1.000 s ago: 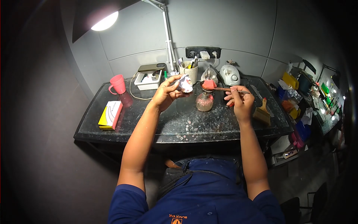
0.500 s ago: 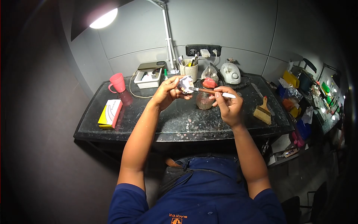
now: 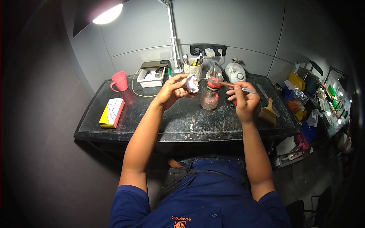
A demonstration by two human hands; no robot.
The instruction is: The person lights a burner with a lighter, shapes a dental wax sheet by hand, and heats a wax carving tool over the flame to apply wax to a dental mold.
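My left hand point(image 3: 172, 93) pinches a small white cast point(image 3: 192, 84) with pinkish patches, held up over the table; its finer details are too small to make out. In my right hand point(image 3: 247, 102) is a wax knife point(image 3: 226, 84) with a brown handle, gripped between the fingers. Its metal blade points left, above a small round glass burner point(image 3: 209, 101) on the table. Whether a flame burns there I cannot tell. Just behind the burner lies a red lump or dish point(image 3: 215, 84), partly covered by the knife.
On the dark table point(image 3: 159, 121) stand a pink mug point(image 3: 119, 81), a yellow-white box point(image 3: 111, 113), a white tray point(image 3: 151, 78), a pen cup point(image 3: 194, 70) and a white machine point(image 3: 235, 72). A flat brush point(image 3: 268, 113) lies at right. A lamp point(image 3: 108, 14) hangs overhead.
My right hand has drawn the wax knife away from the cast, to the right, bringing its blade above the burner. My left hand has turned the cast slightly.
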